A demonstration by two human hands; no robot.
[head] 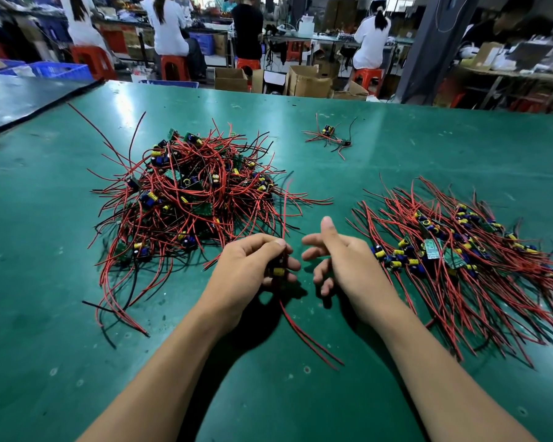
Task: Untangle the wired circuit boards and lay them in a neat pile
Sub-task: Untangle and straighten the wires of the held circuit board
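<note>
A tangled heap of circuit boards (186,193) with red and black wires lies left of centre on the green table (396,129). On the right, a sorted pile of boards (454,250) lies in a row with its wires fanned out. My left hand (253,266) grips one small circuit board (278,269); its red wires run up toward the heap and trail down toward me. My right hand (339,260) hovers just right of it, fingers spread and holding nothing, close to the sorted pile's left edge.
A small separate cluster of boards (329,137) lies farther back on the table. A dark mat (23,97) overlaps the far-left corner. Beyond the table edge are cardboard boxes (307,81), red stools and several seated people at benches.
</note>
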